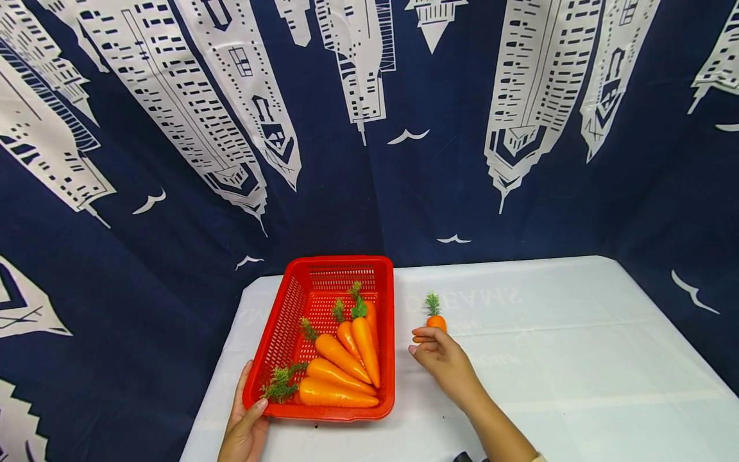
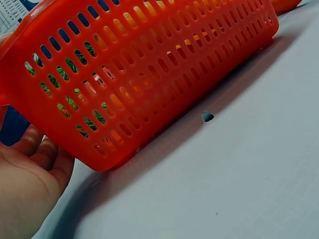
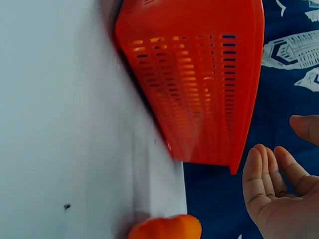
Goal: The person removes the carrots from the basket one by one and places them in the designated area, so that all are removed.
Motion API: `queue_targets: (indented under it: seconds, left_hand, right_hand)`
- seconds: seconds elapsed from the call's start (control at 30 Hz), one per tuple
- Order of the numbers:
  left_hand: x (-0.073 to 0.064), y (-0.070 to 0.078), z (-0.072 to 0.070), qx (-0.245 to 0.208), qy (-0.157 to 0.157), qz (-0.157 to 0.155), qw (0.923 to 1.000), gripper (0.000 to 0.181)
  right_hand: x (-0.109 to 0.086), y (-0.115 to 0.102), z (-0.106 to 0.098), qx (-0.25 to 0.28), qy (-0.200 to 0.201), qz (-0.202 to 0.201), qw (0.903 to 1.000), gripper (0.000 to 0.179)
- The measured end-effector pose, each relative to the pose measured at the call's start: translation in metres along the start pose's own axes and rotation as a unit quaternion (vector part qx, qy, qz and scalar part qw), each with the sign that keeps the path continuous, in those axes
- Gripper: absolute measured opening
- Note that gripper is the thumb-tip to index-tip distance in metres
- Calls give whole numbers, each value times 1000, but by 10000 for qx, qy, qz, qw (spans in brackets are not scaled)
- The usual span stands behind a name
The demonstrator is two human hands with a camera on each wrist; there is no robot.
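Note:
A red plastic basket (image 1: 390,333) with slotted walls stands on the left part of the table. Inside lie several orange toy carrots (image 1: 340,356) with green tops, most of their tips toward the right wall. My left hand (image 1: 247,427) grips the basket's near left corner, thumb over the rim and fingers against the outside. To the right of the basket, one more carrot (image 1: 437,322) lies on the table, its lower part hidden behind my right hand (image 1: 444,362). That hand is empty, fingers extended and slightly bent, thumb apart; the right wrist view shows the carrot's orange body (image 3: 167,228) below it.
A white cloth (image 1: 548,359) covers the table. Behind it and along the sides hangs a dark blue curtain (image 1: 427,192) printed with white buildings and birds. Small dark specks (image 2: 207,116) lie on the cloth near the basket. Something black (image 1: 463,457) shows at the bottom edge.

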State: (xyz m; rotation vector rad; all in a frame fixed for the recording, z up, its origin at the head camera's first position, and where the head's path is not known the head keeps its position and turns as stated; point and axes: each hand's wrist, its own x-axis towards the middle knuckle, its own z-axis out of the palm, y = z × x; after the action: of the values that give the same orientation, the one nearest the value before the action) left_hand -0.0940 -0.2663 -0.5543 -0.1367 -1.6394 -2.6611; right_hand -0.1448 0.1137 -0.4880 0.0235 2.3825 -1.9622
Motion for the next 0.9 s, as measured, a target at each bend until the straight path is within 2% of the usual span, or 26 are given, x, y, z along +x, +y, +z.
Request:
queue_targets:
  seconds: [0.3, 0.73, 0.9]
  left_hand:
    - [1, -1, -1, -22, 48, 14, 10000, 79]
    - [1, -3, -1, -66, 33, 62, 10000, 78]
    - [1, -2, -1, -131, -33, 145, 9998, 78]
  right_hand:
    - [0, -10, 13, 116, -270, -213, 9993, 33]
    - [-1, -20, 28, 372, -1003, -568, 9926, 52]
    - [-1, -27, 35, 250, -1106, -678, 9912, 57]
